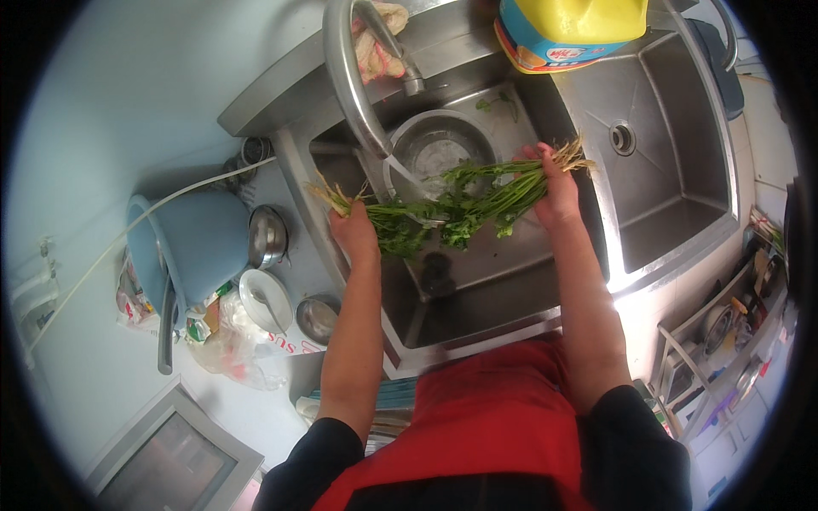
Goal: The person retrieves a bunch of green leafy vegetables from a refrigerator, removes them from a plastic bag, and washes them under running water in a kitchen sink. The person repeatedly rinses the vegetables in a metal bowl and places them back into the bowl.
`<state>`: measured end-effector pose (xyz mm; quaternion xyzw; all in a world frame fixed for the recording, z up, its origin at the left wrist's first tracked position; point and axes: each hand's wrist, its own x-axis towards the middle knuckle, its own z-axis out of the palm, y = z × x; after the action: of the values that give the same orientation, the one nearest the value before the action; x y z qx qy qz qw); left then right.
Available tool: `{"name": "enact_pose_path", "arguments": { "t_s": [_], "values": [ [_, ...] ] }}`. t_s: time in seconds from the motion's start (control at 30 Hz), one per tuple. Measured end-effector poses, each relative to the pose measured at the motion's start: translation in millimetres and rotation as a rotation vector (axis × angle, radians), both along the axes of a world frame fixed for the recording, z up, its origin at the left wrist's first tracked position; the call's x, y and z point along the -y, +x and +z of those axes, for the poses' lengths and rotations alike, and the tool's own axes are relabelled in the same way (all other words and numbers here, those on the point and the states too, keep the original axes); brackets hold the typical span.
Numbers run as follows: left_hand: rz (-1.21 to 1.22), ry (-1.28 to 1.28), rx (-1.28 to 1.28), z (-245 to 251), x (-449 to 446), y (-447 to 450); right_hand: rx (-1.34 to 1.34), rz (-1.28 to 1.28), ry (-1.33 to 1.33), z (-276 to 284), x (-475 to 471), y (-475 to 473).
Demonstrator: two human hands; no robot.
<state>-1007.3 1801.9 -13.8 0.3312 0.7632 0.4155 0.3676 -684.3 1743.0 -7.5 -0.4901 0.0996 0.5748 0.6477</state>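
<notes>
Each of my hands grips a bunch of leafy green herbs by its pale root end, over the left basin of a steel sink [486,278]. My left hand [355,231] is closed round the stems of one bunch [399,233]. My right hand [557,191] holds the other bunch [505,201], its roots sticking out past my fingers. The leafy tops meet in the middle, in front of a round metal bowl [441,121] standing in the basin. Water runs from the curved faucet [358,89] towards the bowl and leaves.
A yellow and blue jug [569,32] stands at the sink's back, by the right basin [658,191]. Loose green sprigs [498,105] lie in the left basin. Left of the sink are a blue bucket [204,236], metal bowls [267,236] and a white bowl [265,300]. A cloth [380,38] hangs behind the faucet.
</notes>
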Motion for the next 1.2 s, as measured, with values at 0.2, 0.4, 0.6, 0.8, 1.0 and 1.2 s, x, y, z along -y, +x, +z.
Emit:
{"name": "enact_pose_path", "arguments": {
  "t_s": [0.2,0.4,0.6,0.8,1.0,1.2],
  "values": [
    [-0.153,0.033,-0.253,25,-5,9,0.131,0.108,0.033,6,-8,16],
    [-0.675,-0.238,0.099,52,-8,61,0.115,0.667,0.092,25,-30,-40],
    [-0.886,-0.512,0.371,51,-18,71,-0.042,0.882,0.072,29,-39,-67],
    [-0.873,-0.384,0.34,37,-5,60,-0.17,0.834,0.076,28,-37,-70],
    [-0.646,-0.406,0.402,50,-12,52,-0.225,0.795,0.028,26,-43,-70],
    [-1.039,-0.357,0.075,62,-6,69,-0.197,0.779,0.103,21,-48,-80]
  ]
}}
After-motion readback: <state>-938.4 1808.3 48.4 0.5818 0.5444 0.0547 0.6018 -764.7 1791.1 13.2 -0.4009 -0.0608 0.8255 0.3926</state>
